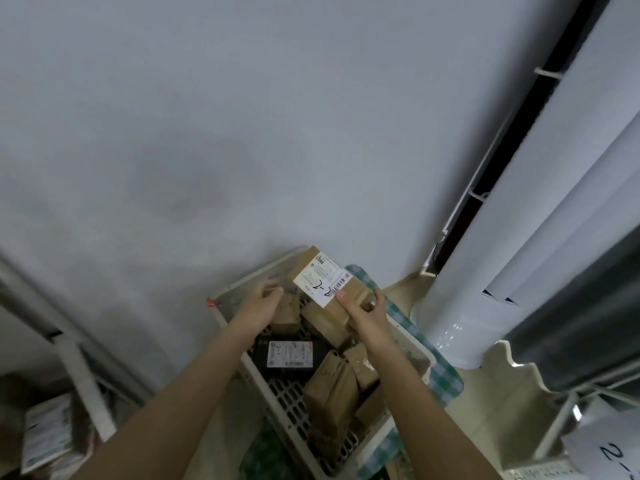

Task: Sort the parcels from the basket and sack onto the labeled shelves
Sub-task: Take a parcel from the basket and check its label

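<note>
Brown box (325, 282) slants up-left from our gripping right hand (363, 311); our left hand (265, 299), empty and loosely curled, hovers beside it.

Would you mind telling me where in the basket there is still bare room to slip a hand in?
Bare grid shows in the basket by its near-left wall, below the black parcel and left of the tall brown parcel. The far end and right side are crowded with brown parcels, under the right hand holding the labeled box.
</note>
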Demonstrator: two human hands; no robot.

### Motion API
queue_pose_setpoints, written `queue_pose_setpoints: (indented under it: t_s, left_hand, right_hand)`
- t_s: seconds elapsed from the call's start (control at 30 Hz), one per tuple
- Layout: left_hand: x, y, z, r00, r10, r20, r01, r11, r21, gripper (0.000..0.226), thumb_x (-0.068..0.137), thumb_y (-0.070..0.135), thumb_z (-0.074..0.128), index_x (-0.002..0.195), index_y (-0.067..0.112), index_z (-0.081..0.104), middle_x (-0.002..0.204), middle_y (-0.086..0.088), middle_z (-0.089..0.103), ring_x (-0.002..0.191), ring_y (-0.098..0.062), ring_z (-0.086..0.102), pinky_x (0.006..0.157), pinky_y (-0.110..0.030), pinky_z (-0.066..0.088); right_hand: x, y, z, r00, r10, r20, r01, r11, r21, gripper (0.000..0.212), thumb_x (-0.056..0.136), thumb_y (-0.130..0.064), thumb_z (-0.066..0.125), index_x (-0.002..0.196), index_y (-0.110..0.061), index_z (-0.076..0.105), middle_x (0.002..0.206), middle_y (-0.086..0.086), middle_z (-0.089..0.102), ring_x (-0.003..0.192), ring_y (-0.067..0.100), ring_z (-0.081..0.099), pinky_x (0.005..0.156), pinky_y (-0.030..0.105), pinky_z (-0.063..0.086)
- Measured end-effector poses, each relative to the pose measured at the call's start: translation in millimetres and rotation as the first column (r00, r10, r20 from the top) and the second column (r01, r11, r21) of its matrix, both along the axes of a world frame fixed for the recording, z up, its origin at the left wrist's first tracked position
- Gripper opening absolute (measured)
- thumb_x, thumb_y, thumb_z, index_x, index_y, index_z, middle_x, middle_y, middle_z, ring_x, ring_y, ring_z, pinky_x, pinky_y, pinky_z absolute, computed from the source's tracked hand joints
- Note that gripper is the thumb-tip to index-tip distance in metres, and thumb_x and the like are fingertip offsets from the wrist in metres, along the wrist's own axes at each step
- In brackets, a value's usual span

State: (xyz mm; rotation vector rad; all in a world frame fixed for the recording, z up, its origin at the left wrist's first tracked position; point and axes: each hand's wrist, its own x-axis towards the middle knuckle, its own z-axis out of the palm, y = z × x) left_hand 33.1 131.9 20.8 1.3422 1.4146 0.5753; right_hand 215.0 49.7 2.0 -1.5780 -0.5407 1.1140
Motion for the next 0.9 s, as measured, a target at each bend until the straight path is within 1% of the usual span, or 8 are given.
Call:
queue_pose_setpoints:
  t_s: [0.1,0.23,0.4,0.53,0.6,0.7,0.8,0.9]
  left_hand:
    - [-14.6,-12.7,-11.1,0.991,-0.03,-0.131,0.043,0.995,0.095,0.022,0.099,0.022,0.05,0.119,0.019,0.059,0.125,-0.001,0.057,0.108,-0.014,0.053,0.087,-0.028,0.043]
    - [-31.4,-34.0,-22.0,0.966,-0.075,-0.246,0.11,0.985,0.131,0.02,0.097,0.016,0.053,0.115,0.015,0.061,0.113,0.001,0.06,0.093,-0.01,0.054,0.065,-0.016,0.039]
    - [-47.3,-70.9,-35.3,0.952,-0.13,-0.278,0.167,0.98,0.113,0.019,0.099,0.014,0.048,0.114,0.013,0.06,0.111,-0.003,0.06,0.098,-0.016,0.057,0.068,-0.017,0.04]
    - [-62.6,-118.5,-51.1,0.937,-0.216,-0.274,0.237,0.97,0.047,0.014,0.098,0.013,0.049,0.105,0.015,0.061,0.105,-0.002,0.059,0.086,-0.011,0.056,0.062,-0.016,0.042]
    - [-75.0,-146.1,-63.5,0.921,-0.258,-0.291,0.272,0.962,0.008,0.015,0.097,0.014,0.051,0.09,0.021,0.062,0.101,0.0,0.063,0.086,-0.011,0.058,0.07,-0.024,0.049]
    - [-87.0,-192.0,-82.2,0.893,-0.294,-0.341,0.308,0.951,-0.015,0.013,0.095,0.02,0.054,0.09,0.028,0.063,0.096,0.009,0.06,0.093,-0.012,0.057,0.082,-0.032,0.049]
    - [-87.6,-242.7,-96.7,0.89,-0.339,-0.306,0.345,0.938,-0.037,0.014,0.097,0.013,0.05,0.099,0.016,0.064,0.095,0.005,0.059,0.087,-0.011,0.055,0.07,-0.021,0.042]
    - [-85.0,-288.8,-106.0,0.866,-0.419,-0.274,0.409,0.908,-0.095,0.018,0.098,0.012,0.046,0.087,0.017,0.06,0.091,-0.003,0.064,0.077,-0.014,0.06,0.065,-0.024,0.048]
  right_hand:
    - [-7.5,-11.4,-15.8,0.998,-0.041,0.044,0.044,0.996,-0.072,0.133,0.029,-0.075,0.083,0.142,-0.033,0.027,0.136,0.004,0.052,0.115,0.026,0.059,0.096,0.051,0.052]
    - [-16.4,-39.4,-32.9,0.998,-0.026,0.065,0.034,0.992,-0.124,0.101,0.061,-0.048,0.088,0.141,-0.02,0.032,0.135,0.004,0.053,0.116,0.022,0.057,0.099,0.04,0.051]
    - [-34.9,-89.1,-58.0,0.993,-0.049,0.108,0.065,0.986,-0.153,0.132,0.046,-0.063,0.089,0.151,-0.022,0.022,0.148,0.004,0.04,0.13,0.026,0.047,0.106,0.048,0.045]
    - [-62.3,-146.5,-69.8,0.98,-0.113,0.163,0.142,0.973,-0.18,0.12,0.056,-0.061,0.086,0.15,-0.02,0.023,0.144,0.004,0.041,0.126,0.025,0.048,0.105,0.042,0.045]
    - [-79.9,-180.3,-74.6,0.974,-0.15,0.173,0.181,0.966,-0.185,0.121,0.045,-0.072,0.084,0.143,-0.023,0.031,0.139,0.005,0.043,0.119,0.022,0.051,0.102,0.042,0.048]
    - [-102.7,-233.7,-76.4,0.953,-0.189,0.237,0.246,0.94,-0.237,0.106,0.061,-0.055,0.087,0.144,-0.021,0.031,0.137,0.006,0.034,0.12,0.021,0.042,0.102,0.036,0.04]
    - [-114.8,-289.4,-79.5,0.918,-0.209,0.336,0.316,0.898,-0.305,0.11,0.064,-0.057,0.083,0.15,-0.017,0.027,0.144,0.009,0.03,0.134,0.028,0.034,0.108,0.041,0.034]
    - [-119.0,-348.2,-85.4,0.897,-0.268,0.351,0.386,0.861,-0.331,0.118,0.057,-0.066,0.082,0.15,-0.017,0.029,0.145,0.008,0.032,0.137,0.03,0.031,0.113,0.046,0.033]
